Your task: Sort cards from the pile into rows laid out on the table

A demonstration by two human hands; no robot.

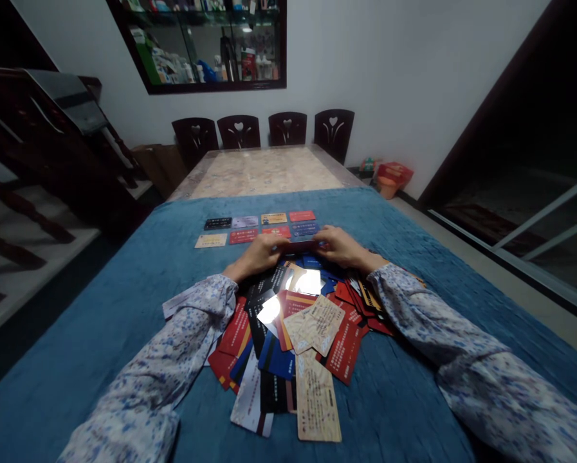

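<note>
Between my left hand (264,253) and my right hand (339,245) a dark plastic card (302,246) is held by its two ends, seen nearly edge-on. The fingers of both hands are closed on it; its face is hidden from me. Under and in front of my hands lies a loose pile of cards (293,334) in red, black, blue, white and beige, many overlapping. Just beyond my hands, cards lie flat in two rows: a black card (218,223), a beige card (211,240), a blue card (305,229) and several others.
A blue cloth (138,308) covers the near part of the long table (269,170). Several dark chairs (288,128) stand at its far end. A glass-shelved cabinet (215,48) is set in the wall; a red bag (394,172) sits on the floor at the right.
</note>
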